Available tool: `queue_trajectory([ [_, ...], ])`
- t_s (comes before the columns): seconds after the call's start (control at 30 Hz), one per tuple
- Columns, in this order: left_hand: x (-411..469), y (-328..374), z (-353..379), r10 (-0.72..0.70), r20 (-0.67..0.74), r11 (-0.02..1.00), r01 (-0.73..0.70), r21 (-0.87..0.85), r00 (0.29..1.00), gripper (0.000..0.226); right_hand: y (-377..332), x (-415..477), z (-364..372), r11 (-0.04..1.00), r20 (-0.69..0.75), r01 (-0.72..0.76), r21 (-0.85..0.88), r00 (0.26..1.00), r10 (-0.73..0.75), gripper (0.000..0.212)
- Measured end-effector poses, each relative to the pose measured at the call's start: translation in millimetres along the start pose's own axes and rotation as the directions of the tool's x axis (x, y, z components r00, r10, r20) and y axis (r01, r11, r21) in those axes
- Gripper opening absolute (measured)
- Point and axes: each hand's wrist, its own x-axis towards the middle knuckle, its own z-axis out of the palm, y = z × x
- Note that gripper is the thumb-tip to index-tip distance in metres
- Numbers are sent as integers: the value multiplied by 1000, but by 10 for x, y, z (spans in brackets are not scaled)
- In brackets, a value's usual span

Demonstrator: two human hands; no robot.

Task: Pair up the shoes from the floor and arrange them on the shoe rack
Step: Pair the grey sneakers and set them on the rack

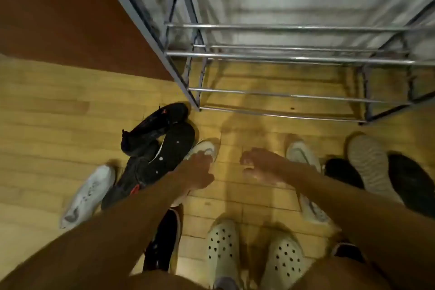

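Lying on the wooden floor [58, 106] with its toe toward 1 o'clock and its heel toward 7 o'clock, a cream sneaker [205, 147] is covered near its middle by the left hand [197, 168]; whether it is gripped or merely touched cannot be told through the blur. The right hand [260, 167] is held apart, at 3 o'clock of the left, loosely curled with nothing in it. A likely mate, a second cream sneaker [303, 156], is seen at 3 o'clock of the right hand, partly under that forearm, so that hand is judged the nearer. The metal shoe rack [294, 54] is placed at 12 o'clock, beyond both hands
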Motion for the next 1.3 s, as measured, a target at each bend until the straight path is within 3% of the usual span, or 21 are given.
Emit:
queue_trajectory([
  [0.33, 1143, -485, 465, -89, -169, 996, 88, -10, 982, 83, 754, 875, 342, 996, -214, 87, -31, 973, -92, 37],
  [0.5, 1282, -367, 656, -134, -290, 981, 168, 93, 947, 95, 876, 658, 523, 998, -238, 33, 49, 971, -21, 38],
  [0.6, 1235, -249, 664, -128, -346, 940, 225, 257, 929, 91, 977, 469, 667, 999, -184, -17, 37, 983, 23, 38],
  [0.77, 1056, -130, 669, -81, -374, 983, 137, 126, 924, 86, 977, 272, 682, 997, -197, -18, 72, 980, 32, 37],
  [0.9, 740, -203, 512, 26, -453, 990, 40, 136, 891, 88, 753, 90, 487, 1000, -192, 10, 0, 981, -10, 38],
  [1.07, 159, -163, 11, 84, -650, 995, -97, 16, 755, 79, 226, -290, 63, 999, -284, 11, -34, 959, -21, 43],
  [1.13, -86, -8, -241, 52, -718, 990, -133, -56, 694, 88, 1, -475, -90, 998, -310, 67, -17, 948, -69, 43],
  [1.3, -705, 568, -817, 57, -866, 928, -346, -137, 497, 100, -438, -881, -402, 996, -341, 93, 15, 936, -82, 86],
])
